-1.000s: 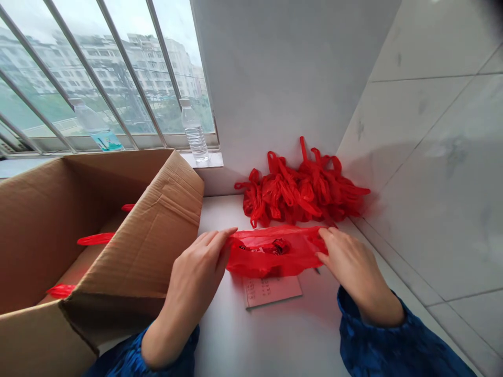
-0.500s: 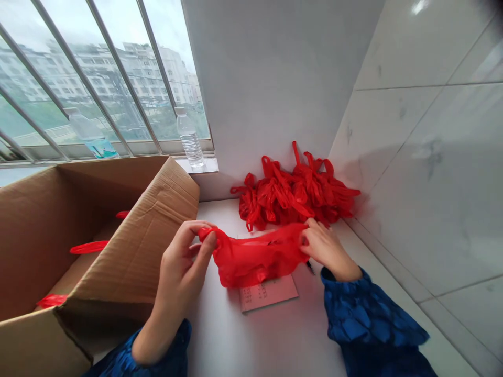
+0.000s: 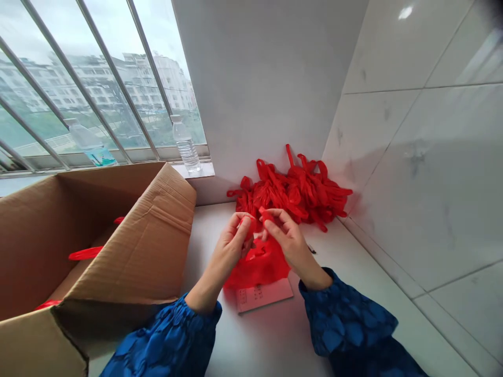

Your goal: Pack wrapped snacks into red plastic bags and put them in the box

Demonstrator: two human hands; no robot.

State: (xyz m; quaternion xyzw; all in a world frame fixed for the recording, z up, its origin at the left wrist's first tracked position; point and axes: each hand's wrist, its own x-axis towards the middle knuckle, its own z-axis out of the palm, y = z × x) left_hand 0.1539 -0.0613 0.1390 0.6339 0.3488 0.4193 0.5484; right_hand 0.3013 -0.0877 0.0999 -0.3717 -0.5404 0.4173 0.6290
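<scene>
A thin red plastic bag [image 3: 257,269] hangs from both hands over the white table. My left hand [image 3: 234,238] pinches one gathered handle of it. Close beside it, my right hand [image 3: 286,235] pinches the other handle, and only a small gap parts the fingertips. Below the bag lies a booklet with written or printed characters [image 3: 265,296], its upper part covered by the red plastic. What the bag holds, if anything, cannot be made out. Just behind the hands is a heap of red plastic bags [image 3: 294,188] with loops sticking up.
An open cardboard box [image 3: 137,246] stands at the left with red bag handles [image 3: 84,254] showing inside. Two plastic bottles, one clear [image 3: 186,146] and one with a blue label [image 3: 92,144], stand by the barred window. A small dark object [image 3: 312,249] lies right of my right hand.
My hands have come together, bringing the bag's two handles close to each other. The bag, stretched wide before, now sags beneath them. The view has shifted slightly.
</scene>
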